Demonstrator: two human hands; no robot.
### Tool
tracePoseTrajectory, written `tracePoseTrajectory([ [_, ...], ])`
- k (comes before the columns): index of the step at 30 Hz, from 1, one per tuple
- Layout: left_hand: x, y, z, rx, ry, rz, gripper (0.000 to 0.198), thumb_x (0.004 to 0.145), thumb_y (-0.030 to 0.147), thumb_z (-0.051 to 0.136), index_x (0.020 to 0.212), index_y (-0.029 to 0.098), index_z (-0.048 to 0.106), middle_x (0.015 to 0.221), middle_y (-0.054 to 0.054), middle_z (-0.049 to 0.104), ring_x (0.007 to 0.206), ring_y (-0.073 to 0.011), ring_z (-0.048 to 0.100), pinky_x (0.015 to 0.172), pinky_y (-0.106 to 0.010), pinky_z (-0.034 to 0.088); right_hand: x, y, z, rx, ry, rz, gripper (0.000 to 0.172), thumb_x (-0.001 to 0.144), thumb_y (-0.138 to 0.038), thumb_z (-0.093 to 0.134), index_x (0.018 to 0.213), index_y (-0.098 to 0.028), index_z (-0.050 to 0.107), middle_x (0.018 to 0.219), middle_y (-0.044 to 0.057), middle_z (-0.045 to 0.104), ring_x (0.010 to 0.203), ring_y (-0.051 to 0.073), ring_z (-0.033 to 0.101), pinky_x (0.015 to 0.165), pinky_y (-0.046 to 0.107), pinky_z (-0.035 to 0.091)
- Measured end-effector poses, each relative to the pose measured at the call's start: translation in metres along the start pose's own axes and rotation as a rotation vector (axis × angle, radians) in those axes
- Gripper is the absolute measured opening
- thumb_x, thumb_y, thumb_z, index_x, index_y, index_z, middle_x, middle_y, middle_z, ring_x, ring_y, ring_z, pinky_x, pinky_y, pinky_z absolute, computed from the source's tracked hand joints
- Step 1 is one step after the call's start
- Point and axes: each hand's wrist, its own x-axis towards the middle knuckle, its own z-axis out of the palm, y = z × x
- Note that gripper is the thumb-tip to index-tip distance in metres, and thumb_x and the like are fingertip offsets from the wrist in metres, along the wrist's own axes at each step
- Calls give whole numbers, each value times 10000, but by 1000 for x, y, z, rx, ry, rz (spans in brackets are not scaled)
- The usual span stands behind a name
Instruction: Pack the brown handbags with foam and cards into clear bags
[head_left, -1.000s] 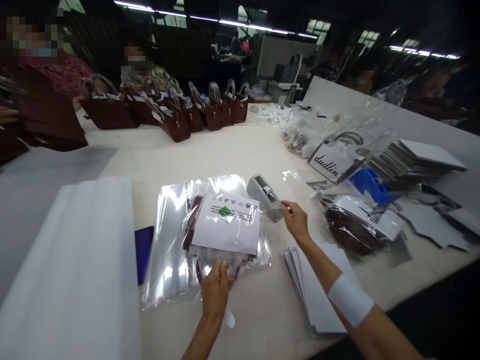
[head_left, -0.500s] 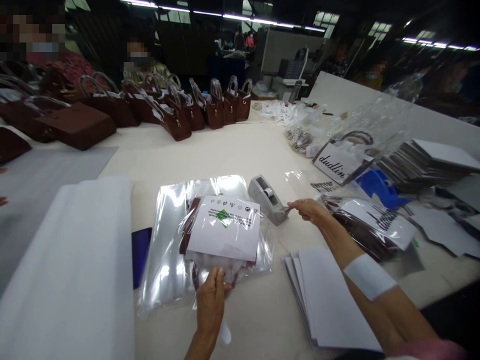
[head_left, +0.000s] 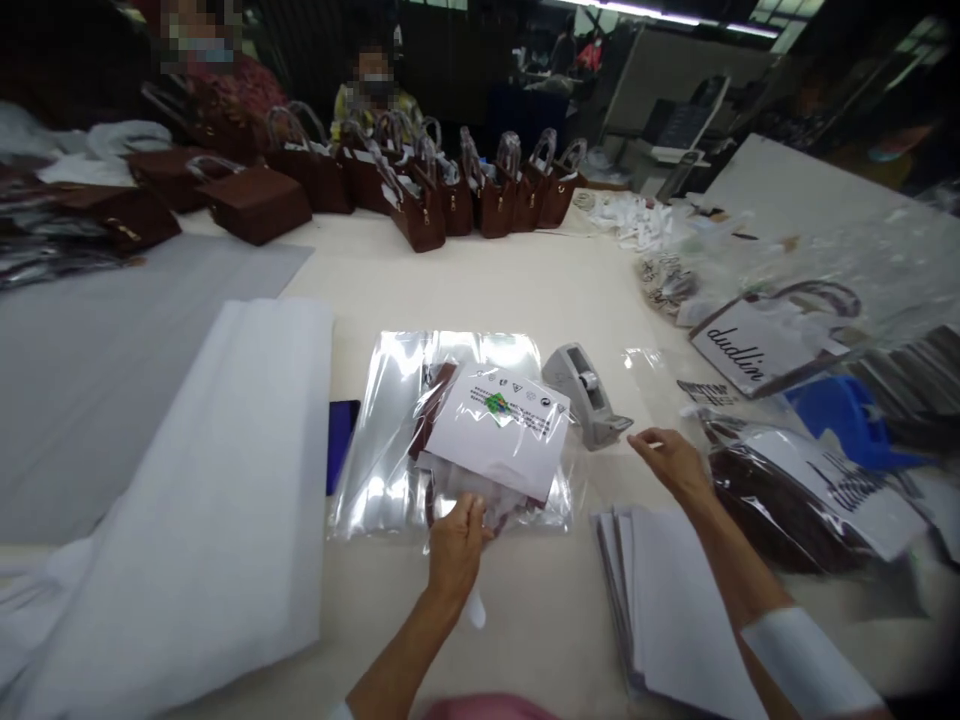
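A brown handbag (head_left: pixel 433 415) in a clear plastic bag lies in front of me, a printed white card (head_left: pixel 502 430) on top of it. My left hand (head_left: pixel 457 545) is closed on its near end, around the wrapped handles. Other shiny plastic bags (head_left: pixel 390 440) lie beneath. Right of the handbag stands a grey tape dispenser (head_left: pixel 585 395). Just off its cutting end, my right hand (head_left: pixel 671 462) pinches thumb and forefinger together on what looks like a strip of clear tape, which barely shows.
White cards (head_left: pixel 675 600) are stacked at front right. Bagged handbags (head_left: pixel 795 500) and a blue tape dispenser (head_left: pixel 847 420) lie farther right. White sheeting (head_left: pixel 217 480) covers the left, beside a dark blue flat object (head_left: pixel 341 445). Brown handbags (head_left: pixel 420 215) line the back; co-workers sit behind.
My right hand has drawn slightly away from the grey dispenser's end. My left hand stays on the handbag. The camera view has turned left, shifting everything rightward.
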Motion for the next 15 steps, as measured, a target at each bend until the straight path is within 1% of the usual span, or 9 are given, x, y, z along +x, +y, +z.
tracePoseTrajectory([
  [2, 0, -3, 0, -5, 8, 2, 325, 888, 415, 304, 686, 209, 453, 529, 19, 605, 564, -177, 624, 577, -282, 429, -14, -34, -24, -79, -64, -208, 265, 690, -458, 584, 719, -198, 622, 787, 37, 622, 611, 150, 510, 583, 265, 382],
  [3, 0, -5, 0, -7, 11, 4, 322, 887, 411, 304, 694, 209, 462, 524, 19, 605, 560, -176, 623, 575, -281, 428, -24, -54, -34, -128, -140, -323, 258, 721, -461, 568, 723, -207, 618, 755, 24, 619, 572, 136, 493, 560, 259, 375],
  [4, -1, -7, 0, -8, 12, 6, 321, 887, 409, 305, 699, 208, 472, 519, 19, 602, 553, -174, 620, 573, -279, 426, -35, -76, -41, -162, -239, -424, 255, 751, -456, 549, 708, -212, 609, 692, 13, 605, 534, 126, 472, 524, 250, 359],
  [6, -1, -9, 1, -10, 12, 13, 325, 884, 405, 310, 698, 207, 488, 508, 24, 588, 540, -165, 610, 566, -272, 419, -59, -121, -46, -135, -471, -605, 240, 783, -431, 543, 698, -214, 598, 652, 7, 594, 569, 129, 499, 506, 230, 354],
  [9, -2, -9, 0, -8, 21, 23, 316, 884, 380, 323, 695, 202, 504, 505, 28, 570, 529, -154, 592, 563, -265, 400, -89, -174, -37, -129, -814, -822, 212, 800, -386, 549, 709, -200, 595, 659, 0, 593, 596, 113, 514, 526, 213, 362],
  [12, -2, -9, -1, -3, 33, 26, 299, 888, 351, 335, 697, 200, 509, 515, 26, 570, 527, -151, 574, 573, -268, 381, -99, -203, -15, -217, -1061, -933, 224, 818, -370, 530, 737, -171, 592, 639, -14, 569, 560, 85, 475, 518, 198, 337],
  [13, -2, -9, -2, -6, 33, 25, 296, 890, 348, 340, 697, 200, 509, 521, 26, 573, 529, -150, 571, 575, -268, 377, -96, -208, -7, -255, -1114, -937, 225, 824, -365, 521, 747, -166, 593, 624, -22, 558, 547, 77, 462, 511, 191, 328],
  [14, -3, -9, -2, -11, 28, 24, 294, 891, 350, 346, 698, 201, 509, 525, 25, 576, 531, -149, 569, 577, -266, 375, -91, -211, 1, -320, -1125, -926, 219, 822, -359, 523, 748, -167, 596, 607, -30, 549, 536, 71, 454, 506, 185, 321],
  [15, -3, -10, -3, -19, 21, 19, 290, 892, 352, 351, 702, 202, 512, 529, 25, 578, 534, -147, 569, 577, -262, 375, -83, -213, 10, -410, -1090, -906, 211, 814, -353, 531, 738, -169, 601, 593, -34, 544, 531, 70, 453, 503, 183, 314],
])
